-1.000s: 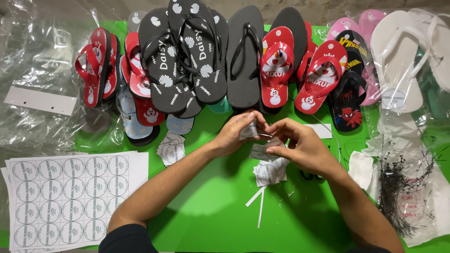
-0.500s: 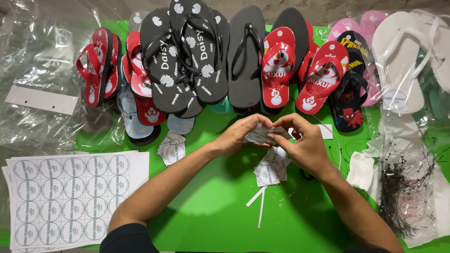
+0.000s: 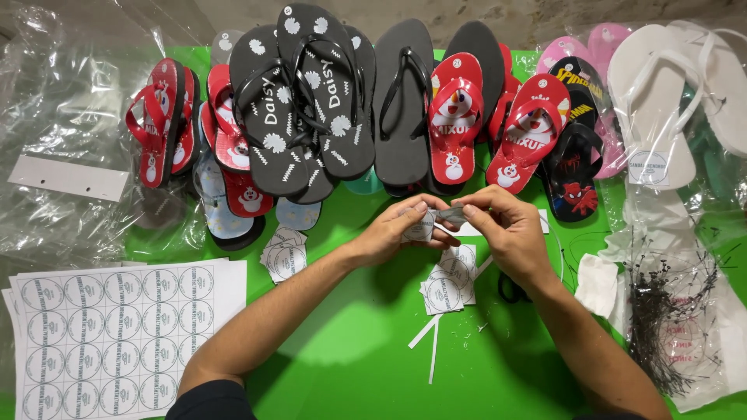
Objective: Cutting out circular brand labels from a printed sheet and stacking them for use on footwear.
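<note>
While both hands meet at frame centre, the left hand point(image 3: 393, 233) pinches a small round white paper sticker point(image 3: 421, 226) and the right hand point(image 3: 510, 229) grips its grey peeled backing point(image 3: 451, 214), above the green worktop point(image 3: 350, 350). Loose cut stickers point(image 3: 449, 281) lie just below; a sticker sheet point(image 3: 117, 327) sits lower left

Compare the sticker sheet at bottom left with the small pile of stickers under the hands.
The sticker sheet is whole, a grid of round labels lying flat and square; the sticker pile is cut into small single pieces, stacked loosely and askew. The sheet lies apart from both hands; the pile lies just below the left hand and right hand, which pinch one small piece. Both are white with round printed labels, on the green table.
</note>
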